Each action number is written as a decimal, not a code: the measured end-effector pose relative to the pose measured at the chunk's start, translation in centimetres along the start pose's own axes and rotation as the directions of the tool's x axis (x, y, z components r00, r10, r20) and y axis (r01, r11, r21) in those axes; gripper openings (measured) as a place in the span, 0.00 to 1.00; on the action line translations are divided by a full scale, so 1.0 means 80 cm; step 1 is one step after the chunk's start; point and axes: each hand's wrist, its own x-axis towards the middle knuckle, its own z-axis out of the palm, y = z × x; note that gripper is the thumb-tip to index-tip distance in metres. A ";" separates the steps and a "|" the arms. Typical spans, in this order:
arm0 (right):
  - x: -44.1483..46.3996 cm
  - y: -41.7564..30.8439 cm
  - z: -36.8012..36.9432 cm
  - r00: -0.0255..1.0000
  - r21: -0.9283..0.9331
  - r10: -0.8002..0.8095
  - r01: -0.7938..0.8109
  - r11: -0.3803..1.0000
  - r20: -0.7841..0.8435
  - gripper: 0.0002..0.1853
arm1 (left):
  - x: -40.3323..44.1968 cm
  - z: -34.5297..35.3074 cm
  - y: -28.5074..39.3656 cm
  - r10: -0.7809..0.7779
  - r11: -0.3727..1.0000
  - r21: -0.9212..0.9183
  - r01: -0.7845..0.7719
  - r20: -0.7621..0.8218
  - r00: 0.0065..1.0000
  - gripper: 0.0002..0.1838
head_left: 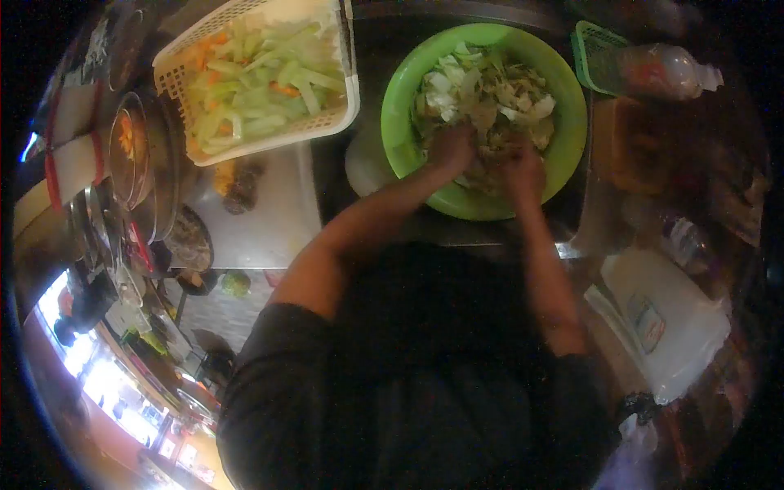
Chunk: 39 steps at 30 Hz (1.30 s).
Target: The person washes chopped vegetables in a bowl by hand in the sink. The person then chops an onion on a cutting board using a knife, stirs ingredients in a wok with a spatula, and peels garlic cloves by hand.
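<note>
A round green basin (394,114) holds chopped pale leaves that look like cabbage (445,90), white and yellow-green with some browner pieces. Both my hands are down inside it, close together on the near side of the heap. My left hand (452,151) has its fingers curled into the leaves, their tips hidden. Just to its right, my right hand (525,173) is also closed among the leaves. Motion blur and dim light soften the fingers, and single pieces in them cannot be made out.
A white perforated basket (351,114) of light-green vegetable strips with orange pieces stands at left on a pale board (278,192). Further left is a metal bowl (131,175) with orange bits. At right are a green basket (588,53), a plastic bottle (665,72) and a white bag (678,318).
</note>
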 end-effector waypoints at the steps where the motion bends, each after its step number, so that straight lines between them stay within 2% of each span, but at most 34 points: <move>1: 0.005 0.018 0.010 1.000 -0.001 0.001 -0.001 1.000 0.001 0.17 | 0.009 0.030 -0.020 -0.056 0.994 -0.102 0.049 -0.072 0.996 0.15; 2: 0.013 0.048 0.026 0.998 0.100 -0.015 0.020 0.995 -0.055 0.16 | 0.011 0.053 -0.035 -0.118 0.975 -0.206 0.089 -0.134 0.984 0.15; 3: 0.013 0.052 0.027 0.993 0.201 -0.022 0.045 0.979 -0.113 0.15 | 0.005 0.058 -0.040 -0.115 0.975 -0.205 0.087 -0.130 0.985 0.15; 4: 0.013 0.057 0.027 0.993 0.202 -0.019 0.041 0.978 -0.114 0.15 | -0.001 0.061 -0.046 -0.084 0.890 -0.455 0.020 -0.121 0.989 0.15; 6: 0.014 0.059 0.022 0.990 0.278 -0.047 0.082 0.957 -0.134 0.13 | -0.013 0.056 -0.049 -0.053 0.740 -0.671 -0.042 -0.120 0.991 0.15; 7: 0.015 0.056 0.025 0.990 0.278 -0.045 0.081 0.957 -0.134 0.13 | -0.032 0.020 -0.019 -0.048 0.843 -0.537 -0.028 -0.128 0.991 0.17; 8: 0.018 0.049 0.029 0.993 0.401 -0.082 0.109 0.910 -0.084 0.13 | -0.045 -0.009 0.006 -0.042 0.922 -0.387 -0.014 -0.135 0.990 0.18; 9: 0.020 0.043 0.032 0.991 0.517 -0.126 0.129 0.846 -0.041 0.13 | -0.049 -0.023 0.018 -0.039 0.922 -0.386 -0.016 -0.136 0.990 0.18; 11: 0.016 0.022 0.026 0.995 0.520 -0.102 0.084 0.850 0.006 0.13 | -0.053 -0.040 0.031 -0.056 0.630 -0.766 0.127 0.119 0.991 0.22; 12: 0.015 0.009 0.020 0.995 0.519 -0.077 0.037 0.854 0.057 0.13 | -0.053 -0.037 0.021 -0.054 0.631 -0.766 0.122 0.113 0.992 0.22; 13: 0.013 -0.004 0.012 0.995 0.520 -0.081 0.042 0.853 0.054 0.13 | -0.054 -0.037 0.009 0.129 0.770 -0.626 -0.126 -0.042 0.991 0.23; 15: 0.009 -0.024 0.002 0.981 0.765 0.050 -0.178 0.619 0.188 0.12 | -0.063 -0.048 -0.010 0.329 0.830 -0.422 -0.363 -0.156 0.932 0.25; 16: 0.013 -0.027 0.010 0.981 0.766 0.047 -0.178 0.618 0.190 0.12 | -0.083 -0.089 0.002 0.235 0.853 -0.471 -0.224 -0.037 0.971 0.24; 17: 0.021 -0.027 0.022 0.998 0.613 -0.038 0.002 0.790 0.045 0.12 | -0.089 -0.096 -0.017 0.226 0.910 -0.357 -0.212 -0.003 0.974 0.24; 18: 0.026 -0.027 0.034 0.985 0.402 -0.154 0.172 0.899 -0.078 0.12 | -0.095 -0.102 -0.036 0.216 0.950 -0.236 -0.203 0.031 0.976 0.23; 19: 0.028 -0.032 0.044 0.985 0.404 -0.154 0.174 0.898 -0.081 0.12 | -0.102 -0.129 -0.034 0.178 0.976 -0.124 -0.180 -0.028 0.984 0.22; 20: 0.030 -0.040 0.053 0.951 0.148 -0.301 0.309 0.939 -0.076 0.11 | -0.109 -0.157 -0.031 0.139 0.990 -0.015 -0.141 -0.087 0.986 0.21; 21: 0.034 -0.042 0.063 0.903 -0.116 -0.428 0.422 0.899 -0.033 0.10 | -0.136 -0.232 0.019 -0.034 0.995 -0.098 0.019 -0.153 0.988 0.21; 22: 0.039 -0.025 0.082 0.908 -0.111 -0.418 0.412 0.904 -0.038 0.10 | -0.155 -0.260 0.003 -0.075 0.989 -0.141 0.038 -0.271 0.960 0.21; 23: 0.045 0.004 0.107 0.928 -0.302 -0.359 0.372 0.878 0.099 0.09 | -0.164 -0.291 -0.008 -0.126 0.892 -0.444 -0.083 -0.421 0.898 0.19; 24: 0.050 0.022 0.118 0.935 -0.484 -0.276 0.352 0.801 0.222 0.08 | -0.171 -0.336 0.019 -0.202 0.961 -0.264 0.078 -0.485 0.851 0.18; 25: 0.047 0.027 0.114 0.932 -0.486 -0.284 0.360 0.797 0.225 0.08 | -0.177 -0.369 0.044 -0.258 0.963 -0.087 0.254 -0.565 0.784 0.17; 26: 0.037 0.030 0.109 0.916 -0.422 -0.396 0.384 0.821 0.061 0.07 | -0.172 -0.370 0.038 -0.265 0.961 -0.092 0.260 -0.571 0.777 0.17; 27: 0.029 0.031 0.107 0.871 -0.357 -0.478 0.414 0.837 -0.109 0.07 | -0.161 -0.368 0.029 0.116 0.924 0.324 0.205 -0.746 0.656 0.16; 28: 0.027 0.030 0.106 0.871 -0.357 -0.480 0.417 0.836 -0.105 0.07 | -0.155 -0.365 0.021 0.519 0.695 0.680 0.231 -0.698 0.493 0.14; 29: 0.027 0.030 0.105 0.821 -0.392 -0.546 0.453 0.801 -0.165 0.07 | -0.149 -0.346 0.023 0.398 0.801 0.595 0.057 -0.602 0.693 0.13; 30: 0.026 0.031 0.102 0.763 -0.431 -0.608 0.483 0.762 -0.220 0.07 | -0.138 -0.313 0.035 0.297 0.891 0.446 -0.084 -0.434 0.851 0.12; 31: 0.026 0.030 0.097 0.762 -0.436 -0.609 0.482 0.760 -0.218 0.07 | -0.105 -0.271 0.045 0.098 0.876 0.483 0.007 -0.192 0.977 0.10; 32: 0.026 0.028 0.089 0.813 -0.447 -0.573 0.476 0.757 -0.106 0.08 | -0.092 -0.232 0.042 0.199 0.932 0.331 -0.144 -0.139 0.970 0.12; 33: 0.027 0.026 0.085 0.850 -0.457 -0.527 0.471 0.754 0.006 0.08 | -0.063 -0.179 0.015 0.220 0.922 0.361 -0.142 -0.186 0.958 0.13; 34: 0.031 0.033 0.091 0.847 -0.462 -0.532 0.474 0.750 0.005 0.08 | -0.034 -0.127 -0.011 0.240 0.911 0.389 -0.136 -0.232 0.943 0.15; 35: 0.035 0.046 0.105 0.872 -0.400 -0.490 0.446 0.801 -0.008 0.10 | -0.004 -0.091 -0.035 0.126 0.913 0.405 -0.042 -0.183 0.975 0.16; 37: 0.033 0.044 0.095 0.897 -0.340 -0.442 0.410 0.846 -0.019 0.12 | 0.024 -0.063 -0.051 0.108 0.917 0.398 -0.033 -0.168 0.980 0.17; 39: 0.015 0.033 0.061 0.990 -0.098 -0.133 0.136 0.986 0.036 0.15 | 0.039 -0.036 -0.066 0.089 0.921 0.388 -0.028 -0.139 0.986 0.17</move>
